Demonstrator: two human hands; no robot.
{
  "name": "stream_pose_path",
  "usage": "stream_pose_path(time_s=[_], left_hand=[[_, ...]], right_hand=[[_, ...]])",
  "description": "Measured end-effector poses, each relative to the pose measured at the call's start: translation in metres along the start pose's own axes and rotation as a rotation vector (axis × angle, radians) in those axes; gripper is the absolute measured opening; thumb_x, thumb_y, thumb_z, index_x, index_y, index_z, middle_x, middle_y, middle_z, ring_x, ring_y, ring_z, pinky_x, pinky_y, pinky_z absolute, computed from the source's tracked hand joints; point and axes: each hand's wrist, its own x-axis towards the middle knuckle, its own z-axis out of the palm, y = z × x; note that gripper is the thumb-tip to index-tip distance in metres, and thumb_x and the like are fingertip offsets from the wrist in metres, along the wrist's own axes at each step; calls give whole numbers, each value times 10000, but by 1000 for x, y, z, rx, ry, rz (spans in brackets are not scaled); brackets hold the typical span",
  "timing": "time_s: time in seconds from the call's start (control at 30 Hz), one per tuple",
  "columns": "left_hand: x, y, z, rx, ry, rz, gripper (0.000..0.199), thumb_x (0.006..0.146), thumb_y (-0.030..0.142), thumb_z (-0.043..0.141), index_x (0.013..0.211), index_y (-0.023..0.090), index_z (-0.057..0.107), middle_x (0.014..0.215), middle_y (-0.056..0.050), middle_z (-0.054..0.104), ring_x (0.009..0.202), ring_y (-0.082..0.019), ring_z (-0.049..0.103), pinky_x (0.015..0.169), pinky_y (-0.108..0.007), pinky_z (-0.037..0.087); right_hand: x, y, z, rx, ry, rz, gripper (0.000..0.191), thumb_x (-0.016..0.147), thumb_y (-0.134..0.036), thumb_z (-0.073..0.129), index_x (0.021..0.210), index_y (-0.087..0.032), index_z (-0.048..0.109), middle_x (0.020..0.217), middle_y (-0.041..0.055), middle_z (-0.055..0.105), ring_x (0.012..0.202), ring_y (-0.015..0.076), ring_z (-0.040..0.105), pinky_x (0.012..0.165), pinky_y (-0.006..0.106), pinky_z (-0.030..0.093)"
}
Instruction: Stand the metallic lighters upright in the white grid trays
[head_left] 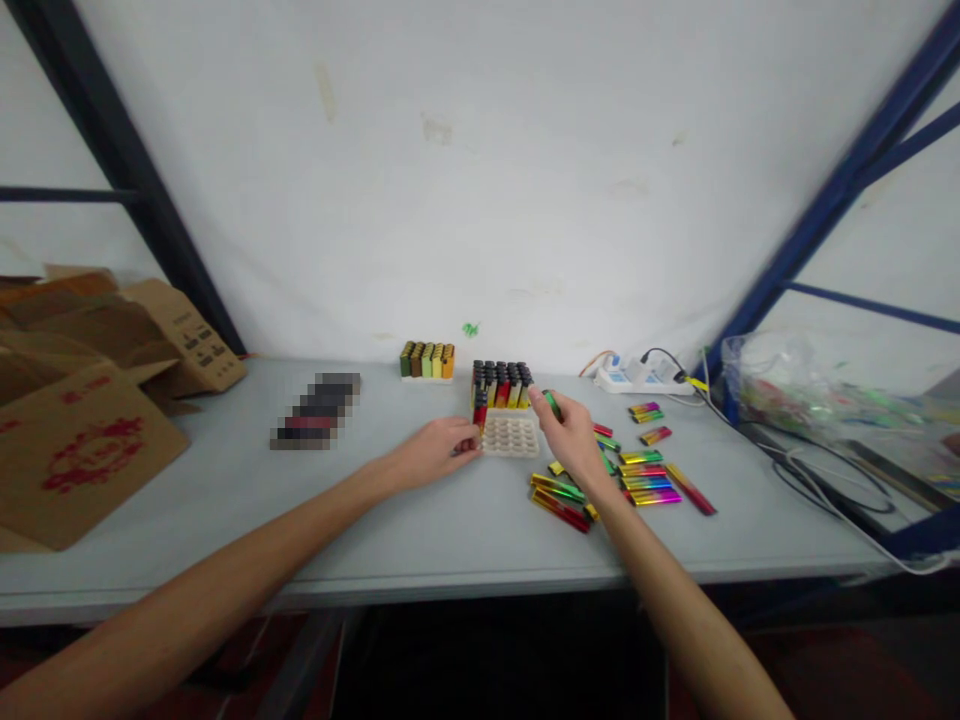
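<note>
A white tray (511, 436) with rows of round pockets lies on the table before me. At its left edge is my left hand (439, 452), fingers curled in a pinch around the lower part of an upright red lighter (481, 412) with a black top. The fingers partly hide that lighter's base. Over the tray's right side, my right hand (570, 430) is closed on a green lighter (553, 404), mostly covered by the fingers. Directly behind the tray stands a block of black-topped lighters (512, 384) in several colours.
Loose shiny lighters (649, 484) lie to the right, partly under my right forearm. A second set of lighters (427, 362) stands at the back. A power strip (646, 376) with cables is at the back right, beside a plastic bag (780, 375). Cardboard boxes (90, 440) occupy the left.
</note>
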Motion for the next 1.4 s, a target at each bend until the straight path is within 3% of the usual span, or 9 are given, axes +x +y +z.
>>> stream_pose_path(time_s=[0.13,0.37,0.63,0.8,0.93,1.13,1.4], left_hand=[[0,-1,1,2,4,-15,168,984,299,608,853,195,628,842,-32,647,779,-190,631,756,-286,493],[0,-1,1,7,0,-27,151,974,278,625,859,183,646,827,-30,654,758,-182,641,738,-274,484],[1,1,-2,34,18,-94,70,946,198,657,905,175,707,842,-28,711,756,-177,670,741,-261,491],[2,-1,0,42,39,-85,105,933,147,645,940,176,746,880,-36,746,788,-175,693,765,-253,507],[1,1,5,70,50,-95,126,932,143,655,955,173,775,889,-48,772,801,-186,713,784,-264,521],[0,9,8,161,38,-74,178,955,146,634,978,189,806,953,-65,810,867,-218,738,830,-295,536],[0,8,5,139,-13,-28,247,993,197,571,899,214,798,926,-69,805,892,-229,734,862,-319,540]], right_hand=[[-2,-1,3,-97,66,-25,508,917,-591,493,590,-232,343,578,-49,291,579,111,306,573,284,220],[-3,2,4,-138,47,-12,403,871,-494,474,585,-229,371,570,-40,329,568,114,348,579,281,226],[-1,2,4,-141,-12,-2,505,977,-634,486,681,-230,426,607,-46,406,601,137,382,603,275,269],[0,9,5,-102,-111,-73,341,1062,-513,404,920,-234,540,756,-4,584,717,192,568,680,289,393],[0,15,11,-127,-145,-246,366,1057,-514,446,912,-216,601,966,92,641,916,234,619,822,332,474],[-3,9,9,-232,-247,-240,366,1080,-446,470,787,-234,523,692,4,582,651,189,554,669,295,398],[2,8,19,-280,-337,-203,260,1071,-307,542,824,-224,536,754,22,678,707,191,621,686,270,391]])
